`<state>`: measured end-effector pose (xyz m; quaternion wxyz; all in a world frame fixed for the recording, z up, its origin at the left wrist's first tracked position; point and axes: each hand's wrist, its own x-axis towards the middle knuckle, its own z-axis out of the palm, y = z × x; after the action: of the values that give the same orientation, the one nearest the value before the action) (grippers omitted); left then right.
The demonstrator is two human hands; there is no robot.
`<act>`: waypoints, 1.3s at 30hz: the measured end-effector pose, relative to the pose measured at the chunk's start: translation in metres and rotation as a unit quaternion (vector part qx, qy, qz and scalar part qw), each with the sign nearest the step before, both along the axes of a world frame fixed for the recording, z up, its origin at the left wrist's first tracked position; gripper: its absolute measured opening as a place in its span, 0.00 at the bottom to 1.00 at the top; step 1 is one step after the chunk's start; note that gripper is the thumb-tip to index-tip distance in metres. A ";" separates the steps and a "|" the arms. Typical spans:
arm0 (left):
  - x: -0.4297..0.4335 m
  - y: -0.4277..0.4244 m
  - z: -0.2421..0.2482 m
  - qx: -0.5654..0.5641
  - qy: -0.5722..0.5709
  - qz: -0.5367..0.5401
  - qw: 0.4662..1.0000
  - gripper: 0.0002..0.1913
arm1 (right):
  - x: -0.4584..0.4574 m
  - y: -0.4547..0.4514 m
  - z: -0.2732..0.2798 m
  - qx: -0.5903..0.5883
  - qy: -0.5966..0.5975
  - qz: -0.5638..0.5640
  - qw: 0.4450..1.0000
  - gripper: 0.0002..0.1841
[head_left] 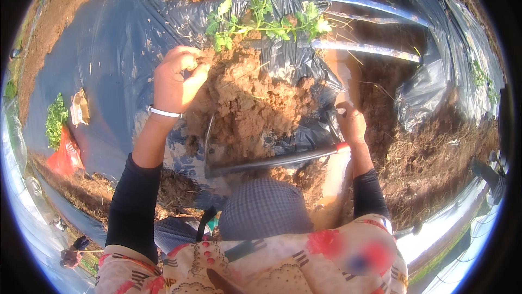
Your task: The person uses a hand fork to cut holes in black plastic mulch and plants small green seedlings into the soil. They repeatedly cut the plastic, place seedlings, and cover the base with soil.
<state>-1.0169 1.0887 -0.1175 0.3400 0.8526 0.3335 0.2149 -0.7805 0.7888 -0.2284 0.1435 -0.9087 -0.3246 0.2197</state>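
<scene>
My left hand (178, 77), with a white bracelet on the wrist, has thumb and fingers drawn together at the left edge of a heap of loose brown soil (257, 98). Whether anything small is pinched there is unclear. On the right, my right hand (351, 124) is closed at the pulled edge of black plastic film (316, 131). Leafy green seedlings (269, 29) lie across the film and soil beyond my hands. Nearer my body rests a hand tool with a black handle (277, 160), a red end and a thin metal part at its left.
Left on the film sit a torn paper packet (80, 107) and a red plastic bag (67, 155) with leafy plants (56, 120). A muddy furrow (375, 90) runs right of the bed, crossed by film-edged strips (367, 47). Another person (72, 255) is far off at lower left.
</scene>
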 end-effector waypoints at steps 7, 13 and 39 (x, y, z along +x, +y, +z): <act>0.021 -0.056 0.010 -0.060 -0.011 -0.065 0.996 0.13 | -0.022 0.000 0.009 -0.184 0.143 0.141 0.962 0.19; 0.067 -0.123 -0.029 -0.123 0.021 -0.336 0.934 0.08 | -0.003 -0.004 -0.012 -0.080 0.492 -0.054 0.865 0.12; 0.099 -0.181 -0.094 -0.057 0.322 -0.521 0.788 0.08 | 0.014 -0.021 -0.006 0.042 0.105 -0.068 0.991 0.09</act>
<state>-0.9184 0.9074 -0.2119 0.3218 0.8956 -0.0601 -0.3013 -0.7666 0.7682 -0.2340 0.2294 -0.8937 -0.2539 0.2901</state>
